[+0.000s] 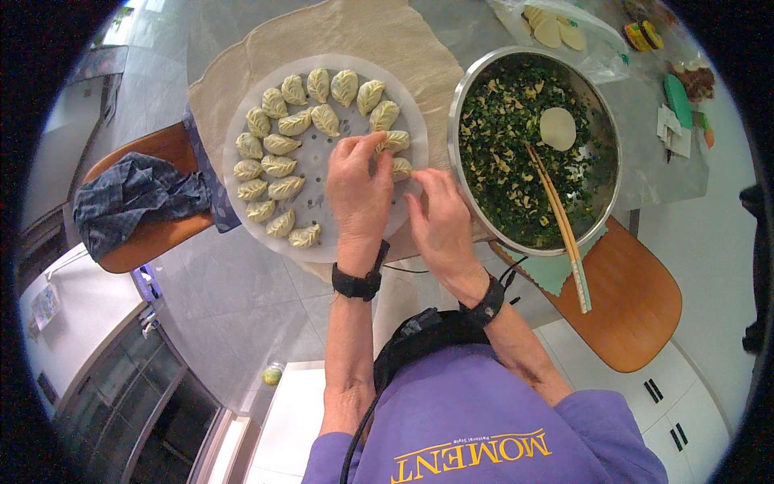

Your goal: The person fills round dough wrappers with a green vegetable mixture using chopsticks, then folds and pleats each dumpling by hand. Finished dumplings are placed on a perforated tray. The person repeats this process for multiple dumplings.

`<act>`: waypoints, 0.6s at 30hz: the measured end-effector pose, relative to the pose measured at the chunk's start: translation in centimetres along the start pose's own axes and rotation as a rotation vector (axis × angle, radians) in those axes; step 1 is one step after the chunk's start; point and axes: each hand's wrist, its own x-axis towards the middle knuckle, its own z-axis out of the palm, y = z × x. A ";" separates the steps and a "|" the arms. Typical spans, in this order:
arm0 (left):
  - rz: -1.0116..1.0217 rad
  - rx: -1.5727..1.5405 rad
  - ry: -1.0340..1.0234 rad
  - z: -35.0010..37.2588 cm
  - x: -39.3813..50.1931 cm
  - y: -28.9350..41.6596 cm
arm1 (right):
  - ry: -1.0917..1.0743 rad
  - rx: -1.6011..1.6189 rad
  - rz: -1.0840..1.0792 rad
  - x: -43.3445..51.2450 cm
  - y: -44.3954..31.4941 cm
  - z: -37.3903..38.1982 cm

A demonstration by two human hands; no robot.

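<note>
Pleated dumplings (280, 166) lie in a partial ring, with some in an inner row, on a round white perforated liner (329, 209). My left hand (361, 178) is over the liner's right half, its thumb and fingertips at the dumplings on that side. The fingers of my right hand (439, 212) touch or nearly touch the end of a dumpling (401, 169); whether either hand grips it, I cannot tell. To the right stands a large steel bowl (455, 130) of chopped greens filling (502, 157). A round dough wrapper (557, 129) and wooden chopsticks (553, 199) rest on the filling.
Beige cloth (272, 39) lies under the liner. Beyond the bowl, a plastic bag (595, 57) holds more wrappers (547, 30). Brown chairs stand left (181, 236) and right (635, 302) of the table; dark cloth (136, 199) lies on the left one. The chopsticks stick out over the bowl's near rim.
</note>
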 end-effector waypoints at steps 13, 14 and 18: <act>0.003 -0.011 0.018 0.8 0.0 -0.6 | -0.011 0.005 -0.006 -0.3 -0.1 -0.3; 0.006 -0.035 0.033 0.7 0.1 -0.5 | -0.022 0.009 -0.012 -0.3 -0.1 -0.4; -0.025 -0.052 0.054 0.4 1.1 -0.2 | -0.054 0.018 -0.031 -0.5 -0.5 -0.9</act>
